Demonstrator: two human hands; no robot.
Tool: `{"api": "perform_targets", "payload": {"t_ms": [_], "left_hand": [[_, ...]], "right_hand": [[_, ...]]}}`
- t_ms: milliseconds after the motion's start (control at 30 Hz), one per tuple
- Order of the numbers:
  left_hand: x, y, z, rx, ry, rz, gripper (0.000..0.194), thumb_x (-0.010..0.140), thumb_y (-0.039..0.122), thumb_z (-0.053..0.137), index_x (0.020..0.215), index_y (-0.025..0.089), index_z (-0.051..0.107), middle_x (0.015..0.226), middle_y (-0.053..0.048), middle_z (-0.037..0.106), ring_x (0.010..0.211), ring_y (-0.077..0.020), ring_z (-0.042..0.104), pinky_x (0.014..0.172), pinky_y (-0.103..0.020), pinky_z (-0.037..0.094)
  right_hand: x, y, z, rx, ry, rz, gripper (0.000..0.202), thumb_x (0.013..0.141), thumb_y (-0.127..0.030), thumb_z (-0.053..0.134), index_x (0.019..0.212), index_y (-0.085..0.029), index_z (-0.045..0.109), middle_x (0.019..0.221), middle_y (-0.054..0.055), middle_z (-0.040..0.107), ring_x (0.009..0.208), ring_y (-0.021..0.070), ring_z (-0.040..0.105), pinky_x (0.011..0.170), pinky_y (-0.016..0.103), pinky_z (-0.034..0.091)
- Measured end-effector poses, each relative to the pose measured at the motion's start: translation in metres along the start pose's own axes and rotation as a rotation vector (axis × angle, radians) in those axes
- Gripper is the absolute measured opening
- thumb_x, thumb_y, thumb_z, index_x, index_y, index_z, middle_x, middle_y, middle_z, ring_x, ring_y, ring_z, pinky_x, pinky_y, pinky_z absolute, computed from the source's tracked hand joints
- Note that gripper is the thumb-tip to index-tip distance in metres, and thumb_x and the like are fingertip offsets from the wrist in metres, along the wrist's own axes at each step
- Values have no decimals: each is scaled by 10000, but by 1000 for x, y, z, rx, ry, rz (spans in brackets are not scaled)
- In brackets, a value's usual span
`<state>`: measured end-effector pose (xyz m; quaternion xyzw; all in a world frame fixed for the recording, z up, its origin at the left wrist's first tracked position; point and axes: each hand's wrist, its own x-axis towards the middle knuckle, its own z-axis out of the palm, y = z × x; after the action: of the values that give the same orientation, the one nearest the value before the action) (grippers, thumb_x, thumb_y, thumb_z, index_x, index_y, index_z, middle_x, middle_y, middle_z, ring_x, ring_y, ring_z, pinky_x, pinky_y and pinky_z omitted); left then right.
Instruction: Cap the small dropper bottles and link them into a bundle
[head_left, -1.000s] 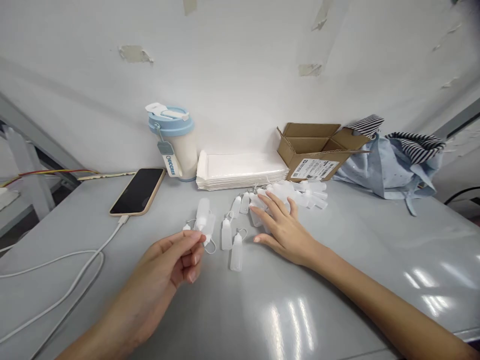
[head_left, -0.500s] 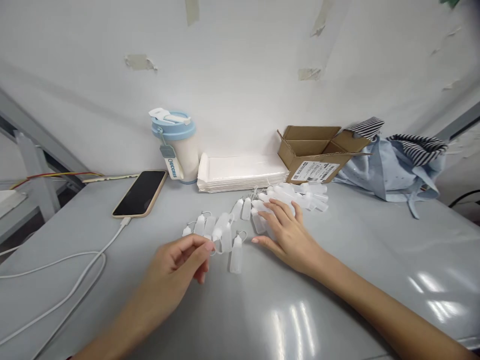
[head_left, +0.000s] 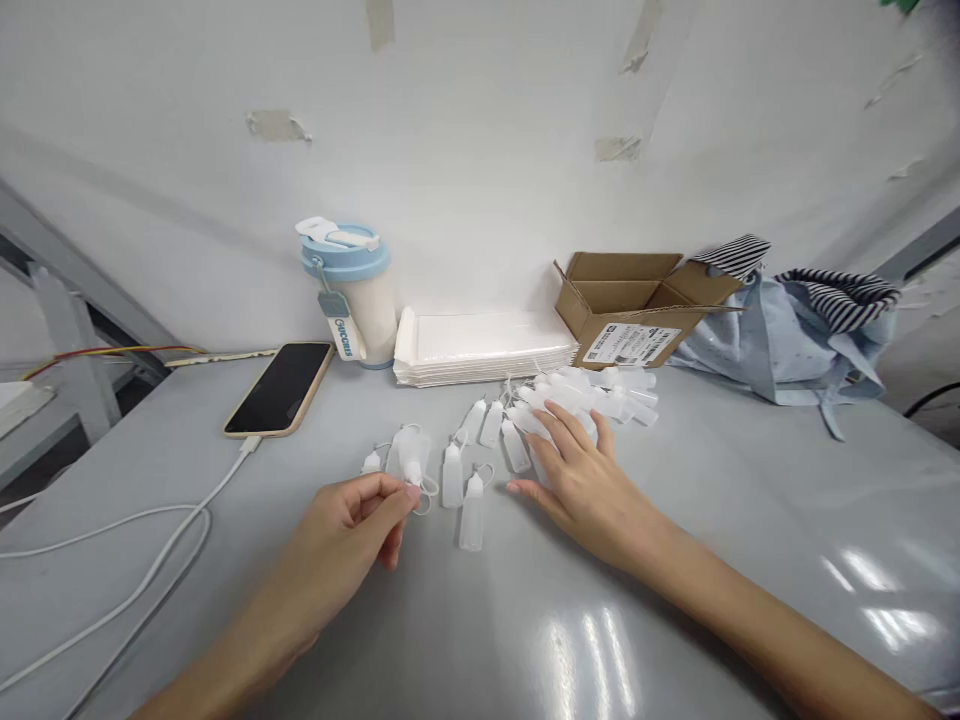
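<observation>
Small translucent bottles with white caps lie on the grey table. My left hand (head_left: 375, 515) pinches the cap end of one small bottle (head_left: 409, 452), which overlaps others beside it. To its right rest two separate bottles, an upper one (head_left: 452, 475) and a lower one (head_left: 472, 515), with thin looped strings at their caps. My right hand (head_left: 574, 460) lies with fingers spread on the near side of a pile of bottles (head_left: 630, 385), partly covering some of them. Another bottle (head_left: 515, 445) shows just left of its fingers.
Behind stand a blue-lidded cup (head_left: 367, 300), a stack of white packets (head_left: 484, 345), an open cardboard box (head_left: 634, 310) and a light-blue cloth bag (head_left: 772, 350). A phone (head_left: 281, 388) with a white cable (head_left: 180, 530) lies at left.
My left hand has shifted slightly left with the pinched bottle, away from the upper separate bottle it overlapped before. My right hand has barely moved.
</observation>
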<state>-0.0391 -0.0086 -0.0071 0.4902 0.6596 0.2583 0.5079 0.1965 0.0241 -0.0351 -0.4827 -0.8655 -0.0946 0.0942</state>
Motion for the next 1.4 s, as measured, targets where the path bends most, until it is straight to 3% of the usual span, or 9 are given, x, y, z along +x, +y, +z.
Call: {"api": "perform_targets", "payload": {"t_ms": [100, 233, 400, 500, 700, 833, 1000, 1267, 1400], "left_hand": [[-1, 0, 2, 103, 25, 10, 395, 788, 502, 507, 554, 192, 435, 442, 76, 399, 426, -98, 369, 485, -217, 305], [-5, 0, 1, 118, 36, 74, 375, 802, 524, 478, 622, 197, 504, 490, 69, 427, 462, -104, 399, 509, -221, 323], [-13, 5, 1, 134, 5, 120, 374, 824, 517, 449, 642, 200, 526, 495, 56, 447, 506, -119, 420, 525, -224, 330], [-18, 10, 6, 118, 9, 117, 355, 820, 479, 461, 614, 194, 510, 499, 56, 444, 504, -114, 430, 520, -217, 327], [-17, 10, 9, 104, -37, 114, 341, 812, 470, 478, 615, 193, 512, 522, 54, 452, 515, -115, 444, 517, -216, 327], [-15, 6, 7, 111, -80, 116, 348, 824, 482, 466, 626, 198, 508, 540, 53, 462, 530, -118, 453, 525, -220, 328], [-15, 3, 6, 101, -140, 134, 354, 837, 499, 456, 651, 203, 516, 553, 54, 467, 540, -119, 467, 544, -221, 348], [-13, 2, 6, 114, -156, 123, 354, 836, 500, 449, 651, 206, 518, 555, 51, 471, 544, -121, 469, 535, -220, 349], [-14, 3, 6, 116, -160, 124, 351, 836, 501, 447, 664, 205, 527, 560, 50, 474, 544, -122, 478, 548, -224, 359]], "right_hand": [[-1, -2, -3, -14, 23, 7, 419, 908, -422, 458, 994, -49, 627, 1208, 253, 551, 1243, 400, 403, 969, 621, 301], [-1, -3, -5, 8, 83, 0, 355, 894, -361, 502, 894, -40, 655, 1114, 256, 586, 1145, 390, 486, 924, 571, 378], [-1, -1, -1, 58, 162, -9, 222, 822, -212, 610, 933, -22, 640, 1025, 221, 609, 877, 305, 601, 742, 415, 521], [-1, 2, 2, 45, 130, -1, 140, 825, -108, 558, 924, -50, 638, 1031, 196, 603, 819, 279, 603, 676, 386, 534], [-1, 4, 0, 109, 33, 36, 230, 832, -39, 474, 968, -94, 652, 1153, 193, 560, 944, 310, 566, 729, 406, 519], [1, 7, -4, 262, -50, 103, 291, 840, -1, 424, 1009, -92, 642, 1058, 178, 597, 934, 269, 581, 750, 369, 514], [3, 6, -7, 363, -108, 184, 245, 879, -103, 461, 1059, -130, 626, 934, 119, 632, 860, 240, 594, 738, 370, 508], [1, -1, 0, 176, -66, 88, 239, 903, -237, 481, 974, -159, 695, 1028, 176, 592, 909, 287, 567, 756, 438, 497], [1, 3, 2, 246, -12, 78, 274, 917, -226, 441, 905, -138, 700, 1005, 178, 592, 900, 271, 562, 752, 416, 501]]}}
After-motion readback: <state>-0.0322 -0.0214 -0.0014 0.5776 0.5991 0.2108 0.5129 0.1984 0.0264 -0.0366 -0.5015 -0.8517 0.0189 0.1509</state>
